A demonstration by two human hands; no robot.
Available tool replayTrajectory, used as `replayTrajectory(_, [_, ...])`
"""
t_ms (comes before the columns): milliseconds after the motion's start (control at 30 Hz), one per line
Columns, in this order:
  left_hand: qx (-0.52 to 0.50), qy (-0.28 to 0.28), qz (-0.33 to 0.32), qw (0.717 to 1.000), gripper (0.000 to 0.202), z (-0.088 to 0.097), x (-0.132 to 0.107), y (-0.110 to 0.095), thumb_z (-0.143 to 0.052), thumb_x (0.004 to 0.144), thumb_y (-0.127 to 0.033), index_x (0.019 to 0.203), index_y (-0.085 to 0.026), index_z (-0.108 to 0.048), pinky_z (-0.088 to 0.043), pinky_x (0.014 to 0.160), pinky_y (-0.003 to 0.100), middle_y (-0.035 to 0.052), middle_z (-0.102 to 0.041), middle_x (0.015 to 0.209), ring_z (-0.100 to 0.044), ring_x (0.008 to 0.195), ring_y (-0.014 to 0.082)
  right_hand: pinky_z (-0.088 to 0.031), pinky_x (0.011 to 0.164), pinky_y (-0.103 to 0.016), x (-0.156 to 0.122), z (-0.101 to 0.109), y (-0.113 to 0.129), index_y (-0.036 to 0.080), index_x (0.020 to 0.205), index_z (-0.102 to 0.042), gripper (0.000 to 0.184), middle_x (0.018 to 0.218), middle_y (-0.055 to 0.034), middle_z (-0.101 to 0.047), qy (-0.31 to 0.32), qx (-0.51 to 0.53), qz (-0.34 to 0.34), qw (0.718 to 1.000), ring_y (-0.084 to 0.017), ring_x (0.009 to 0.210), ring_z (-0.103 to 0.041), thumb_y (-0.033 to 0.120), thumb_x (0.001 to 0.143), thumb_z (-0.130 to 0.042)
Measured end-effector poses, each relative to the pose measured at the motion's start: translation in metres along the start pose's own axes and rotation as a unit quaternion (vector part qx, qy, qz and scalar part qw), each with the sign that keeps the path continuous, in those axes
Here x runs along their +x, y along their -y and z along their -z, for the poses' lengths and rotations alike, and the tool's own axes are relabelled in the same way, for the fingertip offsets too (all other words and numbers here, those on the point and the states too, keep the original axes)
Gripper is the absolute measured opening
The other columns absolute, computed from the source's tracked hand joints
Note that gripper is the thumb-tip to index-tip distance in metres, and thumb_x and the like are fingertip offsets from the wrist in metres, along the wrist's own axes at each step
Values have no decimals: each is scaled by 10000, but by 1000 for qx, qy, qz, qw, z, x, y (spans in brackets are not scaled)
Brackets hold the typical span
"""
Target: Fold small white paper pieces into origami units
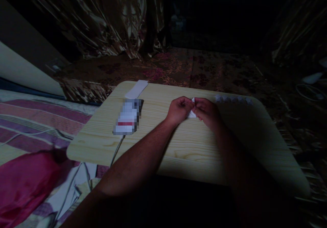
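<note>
A small folded piece of white paper (192, 114) sits between my two hands, above the middle of a light wooden table (163, 146). My left hand (178, 109) pinches it from the left side. From the right, my right hand (207, 111) also has its fingers closed on the paper, and the fingertips of both hands meet at its upper part. Much of the paper is hidden behind the fingers. Beyond my right hand, several small folded paper pieces (233, 99) stand in a row near the table's far edge.
A phone-like device (127, 117), its screen blurred out, lies at the left with a cable (117, 149) running off the near edge. White paper strips (136, 89) lie behind it. Left of the table are a striped bedspread (46, 126) and a pink cloth (28, 183). Curtains (122, 17) hang behind.
</note>
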State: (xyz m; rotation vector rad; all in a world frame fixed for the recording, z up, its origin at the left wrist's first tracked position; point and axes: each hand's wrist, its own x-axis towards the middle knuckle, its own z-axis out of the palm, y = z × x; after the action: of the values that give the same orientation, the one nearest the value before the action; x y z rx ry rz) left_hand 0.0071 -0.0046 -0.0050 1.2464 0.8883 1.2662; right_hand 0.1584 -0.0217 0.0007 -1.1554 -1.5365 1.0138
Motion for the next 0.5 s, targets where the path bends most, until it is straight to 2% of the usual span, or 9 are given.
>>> replayTrajectory(167, [-37,7,-3,999,236,-2,-1,-2,-750,688,-287,830,-144,-627,-445,579,222,13,-674,723,-587,597,97,-386,452,-220,0,-1,1,158,1130,-602,497,735,5,-655,-12,32,-10,999,-93,514,-516,355,694,-738])
replayTrajectory(333, [-104,4,16,994,464,-4,-1,-6,-798,616,-227,1016,-160,-571,-500,643,269,38,-710,835,-645,667,134,-358,409,-219,2,1,0,172,1116,-602,470,726,12,-643,-37,70,-22,997,-85,473,-483,353,701,-729])
replayTrajectory(500, [-96,11,17,995,459,-3,1,-3,-813,578,-192,996,-130,-636,-518,715,288,56,-718,868,-653,718,136,-365,415,-221,2,3,3,167,1085,-619,420,740,5,-654,-45,79,-15,996,-76,466,-466,347,714,-697])
